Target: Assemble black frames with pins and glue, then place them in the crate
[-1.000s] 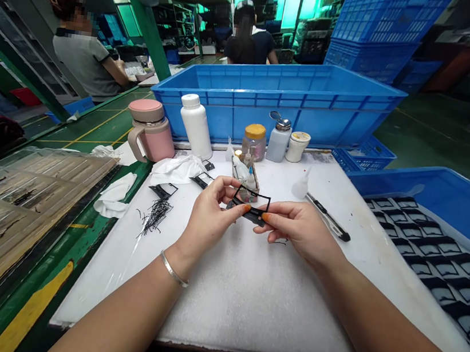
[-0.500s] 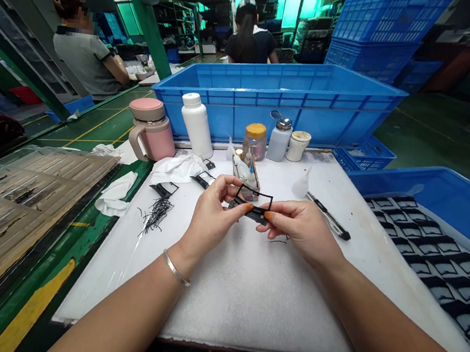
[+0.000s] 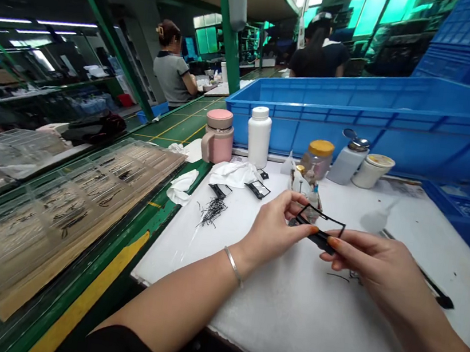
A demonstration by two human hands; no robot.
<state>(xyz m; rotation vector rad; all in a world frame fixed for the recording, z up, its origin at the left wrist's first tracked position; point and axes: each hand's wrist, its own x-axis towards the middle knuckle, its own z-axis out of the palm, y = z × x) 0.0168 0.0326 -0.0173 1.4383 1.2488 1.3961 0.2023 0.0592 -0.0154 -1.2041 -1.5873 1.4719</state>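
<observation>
Between both hands, above the white work surface (image 3: 251, 316), is a small black plastic frame (image 3: 317, 236) with a thin rectangular opening. My left hand (image 3: 276, 222) pinches its left end, thumb along the near edge. Its right end is pinched by my right hand (image 3: 373, 263), thumb and fingertips closed on it. A few thin black strips (image 3: 338, 277) lie under my right hand. Two similar black frames (image 3: 258, 189) and a pile of short black strips (image 3: 212, 212) lie to the left. Beyond the hands stands a small box of little bottles (image 3: 303, 186).
A white bottle (image 3: 258, 138), pink mug (image 3: 219, 139), yellow-lidded jar (image 3: 319, 155), pump bottle (image 3: 348, 162) and white tub (image 3: 373, 171) line the back, before a large blue crate (image 3: 297, 100). A compartment tray (image 3: 85, 196) lies left. A knife (image 3: 440, 295) lies right. Two people sit beyond.
The head view has turned left, so the bench contents appear farther right and more of the left tray shows. Both hands still hold the black frame in much the same way.
</observation>
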